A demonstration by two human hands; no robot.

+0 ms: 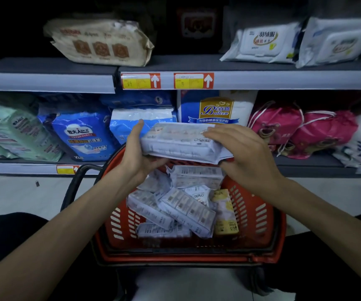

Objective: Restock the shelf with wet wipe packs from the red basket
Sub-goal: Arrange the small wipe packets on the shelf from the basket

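A white wet wipe pack [175, 142] is held level above the red basket [251, 216], in front of the lower shelf. My left hand [139, 153] grips its left end, thumb up along the side and fingers curled beneath. My right hand [240, 153] grips the right end, fingers spread over the top and thumb under it. Several more white wipe packs [186, 208] and a yellow pack [225, 213] lie jumbled in the basket. The upper shelf [262, 80] carries white wipe packs [262, 43] at its right.
A beige pack [101, 42] lies at the upper shelf's left. The lower shelf holds green, blue and white bags [81, 131] and pink drawstring bags [301, 129]. The basket's black handle [75, 183] loops out to the left. Pale floor lies beneath.
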